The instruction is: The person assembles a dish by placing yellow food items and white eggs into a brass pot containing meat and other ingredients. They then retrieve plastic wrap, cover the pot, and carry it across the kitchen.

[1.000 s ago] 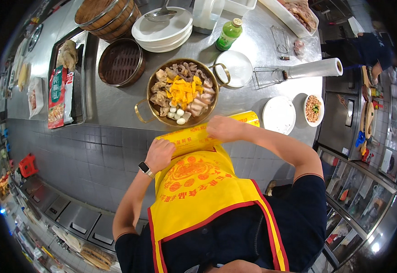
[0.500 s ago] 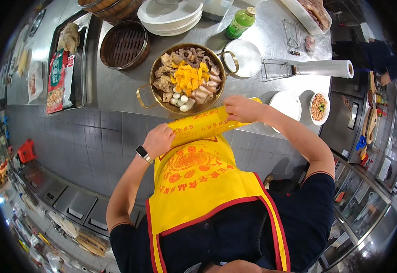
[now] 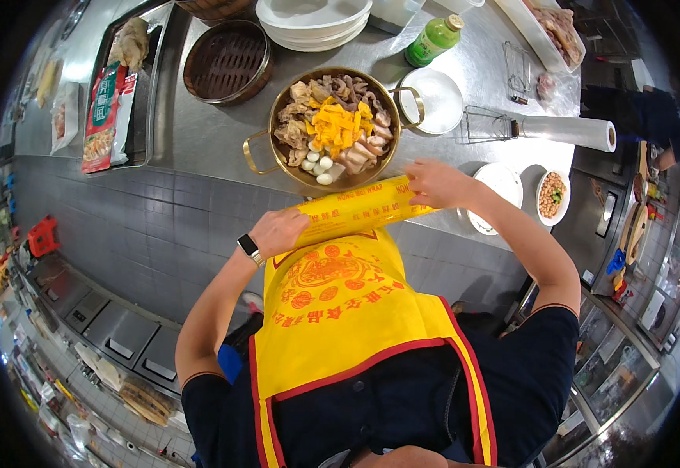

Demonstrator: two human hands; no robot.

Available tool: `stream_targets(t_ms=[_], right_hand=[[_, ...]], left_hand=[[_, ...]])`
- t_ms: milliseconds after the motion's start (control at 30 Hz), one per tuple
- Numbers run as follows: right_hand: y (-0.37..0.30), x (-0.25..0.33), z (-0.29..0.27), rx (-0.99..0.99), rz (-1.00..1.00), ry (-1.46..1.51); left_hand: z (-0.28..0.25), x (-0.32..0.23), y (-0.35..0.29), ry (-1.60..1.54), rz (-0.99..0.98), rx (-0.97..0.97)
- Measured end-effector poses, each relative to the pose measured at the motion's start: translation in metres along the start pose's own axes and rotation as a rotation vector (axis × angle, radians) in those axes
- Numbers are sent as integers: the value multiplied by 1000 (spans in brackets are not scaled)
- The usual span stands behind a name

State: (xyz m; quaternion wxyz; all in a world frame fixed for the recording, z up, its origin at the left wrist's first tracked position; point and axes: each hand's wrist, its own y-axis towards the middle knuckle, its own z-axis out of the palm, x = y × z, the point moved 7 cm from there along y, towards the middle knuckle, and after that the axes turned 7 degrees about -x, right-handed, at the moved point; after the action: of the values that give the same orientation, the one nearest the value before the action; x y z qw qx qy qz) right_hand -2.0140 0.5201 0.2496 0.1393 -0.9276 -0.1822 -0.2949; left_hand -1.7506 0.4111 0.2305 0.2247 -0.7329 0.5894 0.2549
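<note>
A long yellow cling film box [image 3: 359, 208] with red print lies crosswise in front of my apron, at the near edge of the steel table. My left hand [image 3: 279, 229] is closed on its left end, and my right hand [image 3: 437, 185] grips the right end from above. Just beyond the box stands a brass two-handled pan [image 3: 259, 153]. Inside are grey and brown meat pieces [image 3: 298, 121], yellow strips [image 3: 338, 126] heaped in the middle, pinkish slices [image 3: 362, 154] and several small white eggs [image 3: 323, 179].
Beyond the pan are a dark slatted steamer [image 3: 228, 62], stacked white dishes [image 3: 312, 37] and a green bottle [image 3: 433, 41]. To the right are a white plate [image 3: 432, 101], a clear wrap roll [image 3: 566, 132], a lidded dish [image 3: 497, 195] and a bean bowl [image 3: 564, 212]. Another person [image 3: 656, 117] stands far right.
The view has shifted, so the table and its dishes sit slightly farther right and lower. Both hands stay on the cling film box, which has moved little.
</note>
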Motion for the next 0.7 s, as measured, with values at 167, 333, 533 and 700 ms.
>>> stream_targets(t_ms=[167,333,533,700], right_hand=[[0,-9,9,5,1,-11],[-1,-20,27,275,224,-5],[-5,-21,3,216,47,-70],[-14,-27,-3,145,58,123]], left_hand=[[2,-3,-6,87,-92,62],[-3,-12,-5,185,-116,50],[-9,-10,-1,254,-66,155],[-16,-10,-4,105,1,-1]])
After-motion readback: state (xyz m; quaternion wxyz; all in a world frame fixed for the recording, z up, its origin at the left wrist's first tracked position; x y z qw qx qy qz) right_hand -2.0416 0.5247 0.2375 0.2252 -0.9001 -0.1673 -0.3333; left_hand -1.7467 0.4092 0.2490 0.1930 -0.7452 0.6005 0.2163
